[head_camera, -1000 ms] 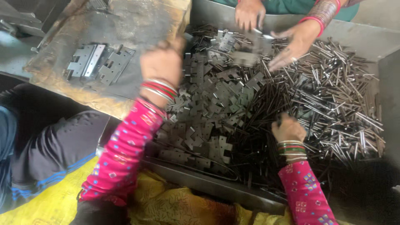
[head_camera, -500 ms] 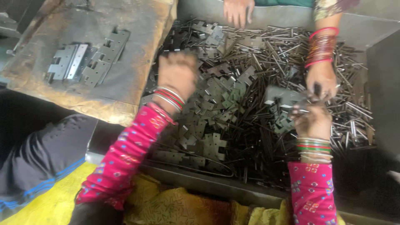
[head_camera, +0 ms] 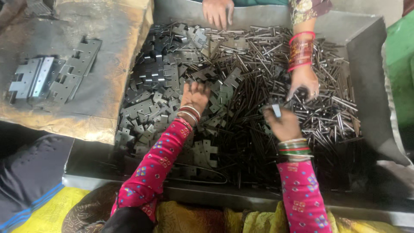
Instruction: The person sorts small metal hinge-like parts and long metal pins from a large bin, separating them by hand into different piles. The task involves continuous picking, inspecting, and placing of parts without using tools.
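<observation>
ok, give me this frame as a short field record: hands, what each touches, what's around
left hand: down in the pile of dark flat metal hinge plates
right hand: pinching a small grey metal piece
container: grey sheet-metal tray
also in tray: thin steel pins
other person: two hands, one in the pins, one at the far rim
side board: row of assembled hinges

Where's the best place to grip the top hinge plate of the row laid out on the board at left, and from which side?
Probably by its long plain edges, coming straight down from above. The top hinge plate lies flat on the board, overlapping the next plate below; its notched knuckle end gives poorer purchase, and its upper end is free.
</observation>
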